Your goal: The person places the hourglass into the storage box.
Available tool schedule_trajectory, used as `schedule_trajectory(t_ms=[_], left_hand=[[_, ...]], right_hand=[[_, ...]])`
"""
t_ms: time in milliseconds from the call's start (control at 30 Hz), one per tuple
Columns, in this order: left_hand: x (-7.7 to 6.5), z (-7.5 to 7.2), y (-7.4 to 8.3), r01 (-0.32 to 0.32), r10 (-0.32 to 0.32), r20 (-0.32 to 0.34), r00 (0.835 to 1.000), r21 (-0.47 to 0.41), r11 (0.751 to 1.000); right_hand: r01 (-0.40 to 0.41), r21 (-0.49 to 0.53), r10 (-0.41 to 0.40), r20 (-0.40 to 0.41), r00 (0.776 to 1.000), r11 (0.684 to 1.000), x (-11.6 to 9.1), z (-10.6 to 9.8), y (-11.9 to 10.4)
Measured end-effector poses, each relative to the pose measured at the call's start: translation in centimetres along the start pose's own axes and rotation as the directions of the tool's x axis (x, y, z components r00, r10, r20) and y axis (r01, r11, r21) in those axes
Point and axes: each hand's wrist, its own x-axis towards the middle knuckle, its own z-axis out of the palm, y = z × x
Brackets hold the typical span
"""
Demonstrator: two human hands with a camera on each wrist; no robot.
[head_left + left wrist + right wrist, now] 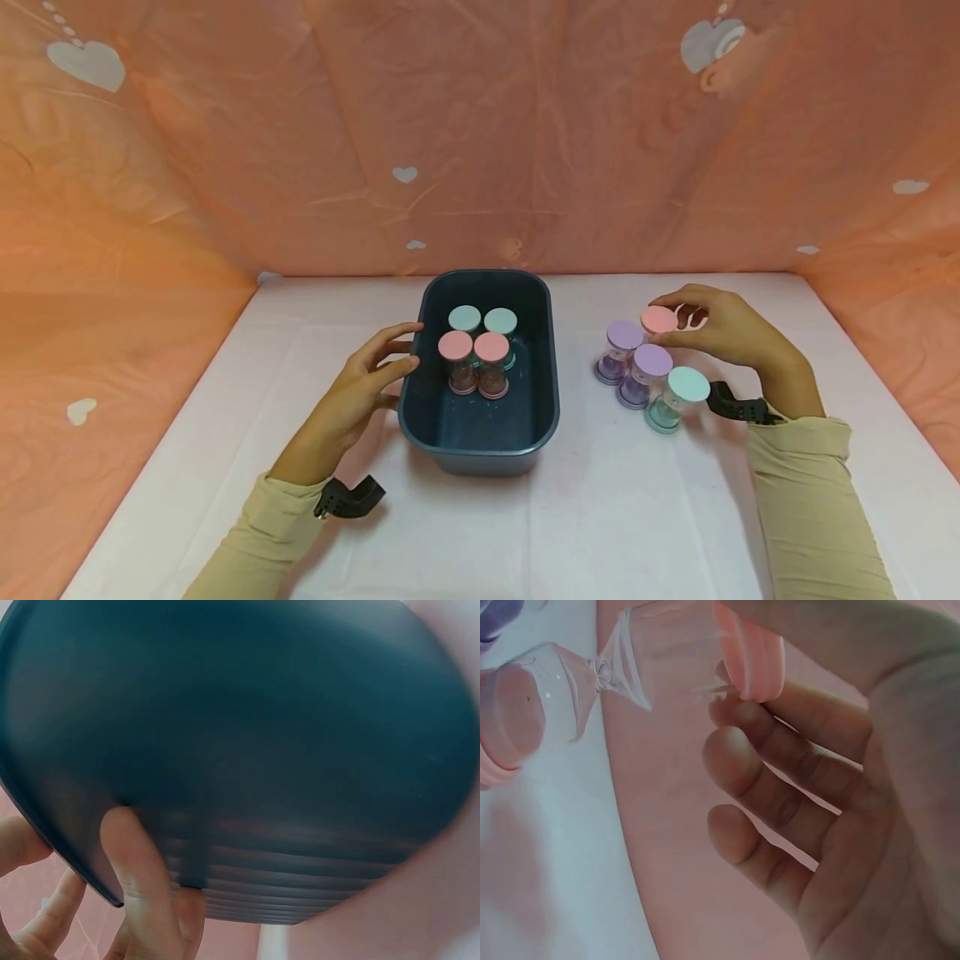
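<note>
My left hand [348, 400] rests against the left side of a dark blue-grey tub [480, 463], its fingers fairly straight at the rim and outer wall. Inside the tub, two mint-capped hourglasses [464, 317] stand behind two pink-capped hourglasses [492, 348]. To the tub's right, my right hand [727, 329] pinches a pink hourglass [659, 319] by its top cap between thumb and finger. In the right wrist view its clear waist and lower pink cap [502, 742] show, while the other fingers curl loosely below.
Beside the held hourglass stand two purple hourglasses [625, 335] and a mint hourglass [687, 384]. White cloth [585, 517] covers the table. Orange sheeting with pale hearts [480, 125] hangs behind and at both sides. A black strap [738, 407] hangs at the right wrist.
</note>
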Motion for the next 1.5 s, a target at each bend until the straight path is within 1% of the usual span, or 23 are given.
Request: schedule_trajectory(t_ms=[133, 233, 500, 767, 1033, 1200, 1333, 1500], left_hand=[[0.0, 0.0, -0.1, -0.003, 0.003, 0.006, 1.000, -0.009, 1.000], [0.0, 0.0, -0.2, -0.005, 0.005, 0.009, 1.000, -0.009, 1.000], [0.2, -0.2, -0.1, -0.009, 0.009, 0.010, 1.000, -0.006, 1.000], [0.2, -0.2, -0.1, -0.010, 0.010, 0.013, 1.000, -0.007, 1.000], [0.1, -0.2, -0.2, -0.007, 0.007, 0.014, 1.000, -0.011, 1.000], [0.1, -0.2, -0.2, -0.008, 0.008, 0.013, 1.000, -0.008, 1.000], [0.0, -0.2, -0.1, -0.005, 0.005, 0.011, 1.000, -0.004, 1.000], [0.0, -0.1, -0.1, -0.005, 0.005, 0.008, 1.000, -0.008, 1.000]], right_hand=[[-0.062, 0.007, 0.062, -0.023, 0.998, 0.998, -0.5, -0.5, -0.2], [-0.071, 0.009, 0.071, -0.050, 0.996, 0.997, -0.8, -0.9, -0.2], [-0.059, 0.012, 0.060, -0.118, 0.991, 0.998, -1.4, -1.9, -0.4], [-0.031, 0.024, 0.035, -0.195, 0.980, 0.999, -1.9, -2.7, -0.8], [-0.052, 0.030, 0.058, -0.247, 0.967, 0.998, -2.2, -3.4, -1.6], [-0.018, 0.043, 0.029, -0.287, 0.957, 0.999, -2.3, -3.5, -1.7], [-0.007, 0.044, 0.020, -0.304, 0.952, 0.999, -2.3, -3.4, -1.8], [-0.016, 0.034, 0.026, -0.310, 0.950, 0.999, -2.3, -3.5, -2.2]])
